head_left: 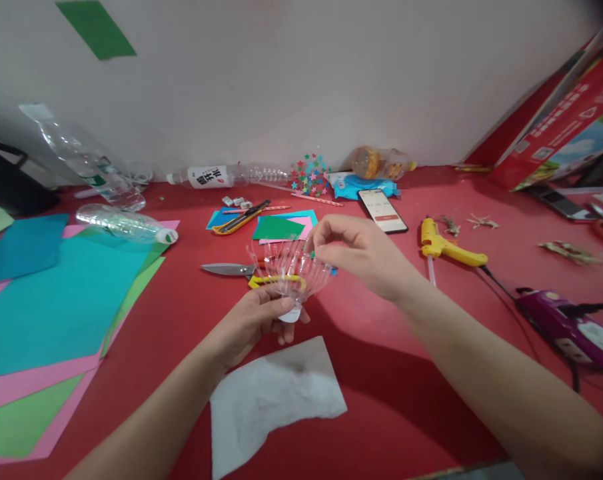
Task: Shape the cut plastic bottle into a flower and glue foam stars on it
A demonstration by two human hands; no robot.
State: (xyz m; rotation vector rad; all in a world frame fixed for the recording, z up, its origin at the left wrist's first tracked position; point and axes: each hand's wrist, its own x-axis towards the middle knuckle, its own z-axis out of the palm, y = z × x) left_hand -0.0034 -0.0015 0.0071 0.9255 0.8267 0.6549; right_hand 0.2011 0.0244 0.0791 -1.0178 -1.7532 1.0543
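Observation:
My left hand (271, 310) is closed around the white-capped neck of a cut plastic bottle top (301, 277). Its clear wall is slit into many thin strips that fan upward and outward. At the right rim, the thumb and fingertips of my right hand (351, 250) pinch together on one of these strips. Behind the bottle top lie scissors (228, 269) with red and yellow handles, partly seen through the plastic. Below my hands a creased white tissue (276, 393) rests on the red table.
Coloured paper sheets (71, 300) cover the left side, with a clear bottle (121, 223) on them. A utility knife (241, 219), small paper pieces (281, 228) and a phone (382, 210) lie behind. To the right are a yellow glue gun (448, 247) and a purple power strip (566, 327).

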